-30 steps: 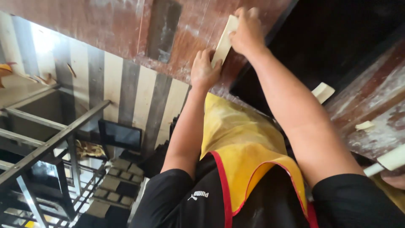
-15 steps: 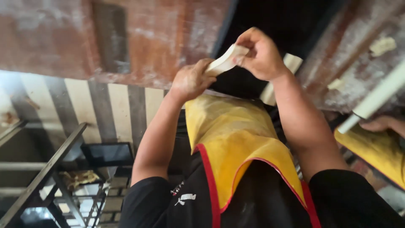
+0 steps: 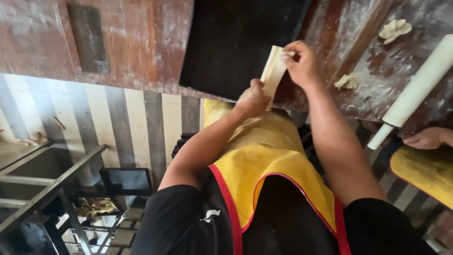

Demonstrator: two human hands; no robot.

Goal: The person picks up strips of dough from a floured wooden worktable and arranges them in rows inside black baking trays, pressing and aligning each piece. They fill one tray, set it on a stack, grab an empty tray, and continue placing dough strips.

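Dough strip, pale and flat, is held in the air between both hands just above the near edge of a black tray. A striped floor and a dark metal rack show at far left, below the worn, floury wooden desk. The left hand pinches the strip's lower end; the right hand grips its upper end. Further right lie shaped dough pieces and a white rolling pin, with another person's hand beside it.
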